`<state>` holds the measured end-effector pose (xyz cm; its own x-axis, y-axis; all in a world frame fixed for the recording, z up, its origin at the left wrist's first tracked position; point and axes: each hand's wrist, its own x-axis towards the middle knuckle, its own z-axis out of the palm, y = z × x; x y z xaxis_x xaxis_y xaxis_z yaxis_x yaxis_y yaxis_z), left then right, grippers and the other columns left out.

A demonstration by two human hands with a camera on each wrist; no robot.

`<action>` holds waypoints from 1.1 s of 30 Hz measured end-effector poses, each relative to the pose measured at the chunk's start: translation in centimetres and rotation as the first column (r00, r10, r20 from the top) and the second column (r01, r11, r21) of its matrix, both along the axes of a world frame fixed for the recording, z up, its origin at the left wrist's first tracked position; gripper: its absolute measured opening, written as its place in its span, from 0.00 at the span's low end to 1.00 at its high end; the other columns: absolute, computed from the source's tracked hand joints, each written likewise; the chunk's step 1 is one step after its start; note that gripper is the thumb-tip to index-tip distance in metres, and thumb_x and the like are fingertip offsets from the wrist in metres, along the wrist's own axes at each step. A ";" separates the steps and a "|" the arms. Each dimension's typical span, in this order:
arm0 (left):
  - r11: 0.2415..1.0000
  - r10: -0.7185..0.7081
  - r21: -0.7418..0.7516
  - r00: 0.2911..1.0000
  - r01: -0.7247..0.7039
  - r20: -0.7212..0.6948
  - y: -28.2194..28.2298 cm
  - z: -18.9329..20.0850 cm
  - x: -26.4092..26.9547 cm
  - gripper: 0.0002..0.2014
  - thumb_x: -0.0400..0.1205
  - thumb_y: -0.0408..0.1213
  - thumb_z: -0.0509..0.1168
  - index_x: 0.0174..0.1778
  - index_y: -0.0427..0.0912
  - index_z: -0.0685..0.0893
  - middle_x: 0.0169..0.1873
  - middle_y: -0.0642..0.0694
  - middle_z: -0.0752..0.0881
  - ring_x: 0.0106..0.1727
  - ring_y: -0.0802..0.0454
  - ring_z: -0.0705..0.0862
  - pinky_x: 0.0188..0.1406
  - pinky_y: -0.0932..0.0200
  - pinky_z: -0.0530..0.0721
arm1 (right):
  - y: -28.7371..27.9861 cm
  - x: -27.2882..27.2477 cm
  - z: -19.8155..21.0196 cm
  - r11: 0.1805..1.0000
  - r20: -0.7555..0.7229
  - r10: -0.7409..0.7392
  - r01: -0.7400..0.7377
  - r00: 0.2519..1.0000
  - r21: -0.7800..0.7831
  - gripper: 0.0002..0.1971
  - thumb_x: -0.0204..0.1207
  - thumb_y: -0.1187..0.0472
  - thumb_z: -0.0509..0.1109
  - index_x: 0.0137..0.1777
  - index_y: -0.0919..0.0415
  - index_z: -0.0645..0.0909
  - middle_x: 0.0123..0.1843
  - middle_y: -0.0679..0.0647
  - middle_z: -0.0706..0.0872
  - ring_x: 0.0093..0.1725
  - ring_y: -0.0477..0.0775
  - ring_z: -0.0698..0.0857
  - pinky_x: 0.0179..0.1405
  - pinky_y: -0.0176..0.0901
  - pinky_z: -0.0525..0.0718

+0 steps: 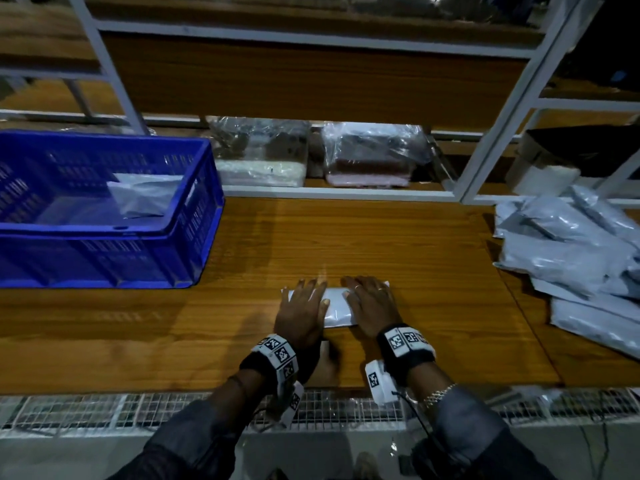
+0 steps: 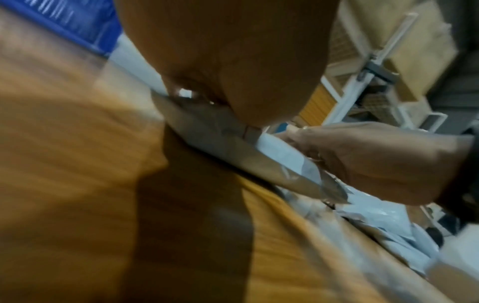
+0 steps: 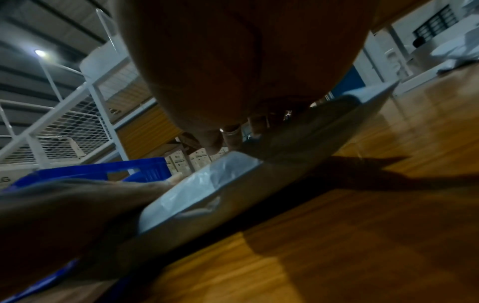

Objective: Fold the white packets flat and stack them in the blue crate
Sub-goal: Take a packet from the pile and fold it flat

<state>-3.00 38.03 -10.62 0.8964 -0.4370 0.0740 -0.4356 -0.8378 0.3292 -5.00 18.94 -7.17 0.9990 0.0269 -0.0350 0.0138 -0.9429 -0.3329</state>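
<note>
While both palms are lying flat on the table, your scene is reading like this:

Left fingers: you are keeping the fingers (image 1: 304, 289) of your left hand (image 1: 302, 315) straight and spread, pressing down on the left part of the white packet (image 1: 337, 306) and gripping nothing.
Right fingers: you are laying the fingers (image 1: 360, 289) of your right hand (image 1: 372, 308) straight across the right part of the same packet, pressing rather than curling; rings are showing on two of them.
Packet under your hands: it is lying flat on the wooden table (image 1: 398, 244), near the front edge and roughly in the middle, with a white strip showing between your two hands. In the left wrist view the packet (image 2: 282, 153) is running under your right hand (image 2: 368, 162); in the right wrist view the packet (image 3: 197, 188) is sitting under both palms, blurred.
Wrists: you are wearing black bands with square black-and-white markers on both wrists.
Blue crate: the blue crate (image 1: 194, 216) is standing on the table at the far left, well apart from your hands, and one folded packet (image 1: 142, 195) is lying inside it.
Loose packets: a pile of packets (image 1: 575, 251) is lying on the right end of the table, well apart from your hands.
Shelf behind: two clear plastic bags (image 1: 259, 157) of goods are sitting on the low shelf behind the table, inside a white metal frame (image 1: 498, 109).
</note>
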 end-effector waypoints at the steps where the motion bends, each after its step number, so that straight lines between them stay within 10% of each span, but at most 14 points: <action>1: 1.000 0.016 -0.005 1.000 -0.016 0.000 -0.4 0.1 0.0 0.32 0.88 0.53 0.38 0.85 0.46 0.69 0.81 0.42 0.73 0.83 0.38 0.69 0.79 0.27 0.65 | -0.1 0.2 -0.4 0.999 -0.016 -0.023 0.022 1.000 -0.034 0.26 0.89 0.43 0.46 0.84 0.44 0.67 0.82 0.51 0.72 0.83 0.57 0.64 0.83 0.57 0.53; 10: 0.993 0.083 0.080 0.996 -0.086 0.032 -2.0 -1.2 0.7 0.28 0.90 0.55 0.40 0.84 0.50 0.68 0.81 0.45 0.72 0.83 0.42 0.67 0.75 0.27 0.66 | -0.3 0.3 -2.9 0.993 -0.042 -0.074 0.069 0.996 -0.098 0.39 0.78 0.36 0.27 0.86 0.38 0.61 0.88 0.51 0.63 0.88 0.58 0.56 0.86 0.66 0.47; 33: 0.965 0.179 -0.185 0.983 -0.184 -0.042 -0.5 -2.4 -0.8 0.41 0.86 0.67 0.31 0.89 0.47 0.60 0.88 0.39 0.58 0.88 0.40 0.53 0.87 0.36 0.49 | -2.3 -1.5 -5.4 0.988 -0.026 -0.137 0.138 0.990 0.064 0.43 0.78 0.31 0.29 0.90 0.52 0.42 0.91 0.53 0.42 0.90 0.54 0.42 0.88 0.57 0.39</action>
